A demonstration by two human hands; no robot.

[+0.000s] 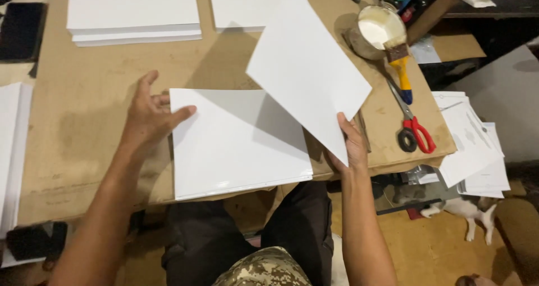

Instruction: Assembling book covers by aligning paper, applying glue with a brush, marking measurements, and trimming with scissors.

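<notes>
Right hand (352,145) fingers pinching lifted white sheet (307,67) corner, left hand (150,113) open at flat board (238,143) edge

White sheet (306,67) lifted and tilted, second white sheet (238,140) flat on brown table — overhanging near edge

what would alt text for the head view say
The right hand lifts a white sheet over a white stack that the left hand steadies on a brown table; scissors lie to the right.
</notes>
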